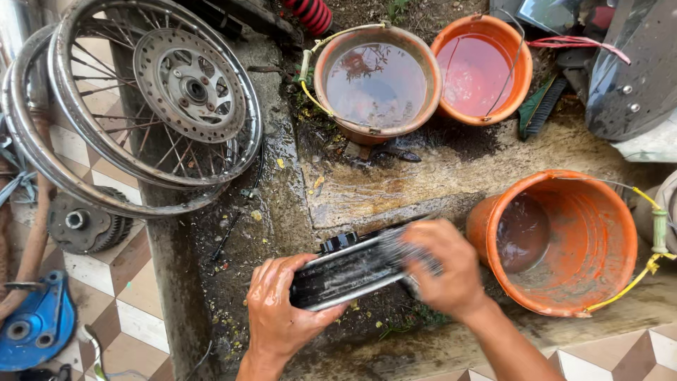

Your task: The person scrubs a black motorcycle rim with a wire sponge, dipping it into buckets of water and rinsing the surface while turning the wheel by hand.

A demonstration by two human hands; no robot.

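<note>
My left hand (278, 310) grips the near end of a long black and silver motorcycle part (345, 271), held flat above the wet concrete. My right hand (444, 268) is closed over its far end, where a blurred brush or bundle of bristles (402, 247) lies across the part. Both hands are wet and dirty. An orange bucket (599, 240) tilted on its side with muddy water in it lies just right of my right hand.
Two spoked wheel rims (141, 106) lean at the upper left. Two orange buckets of water (377, 81) (483, 67) stand at the back. A sprocket hub (84, 222) and a blue part (35, 324) lie on the tiled floor at left. A scrub brush (543, 106) lies by the buckets.
</note>
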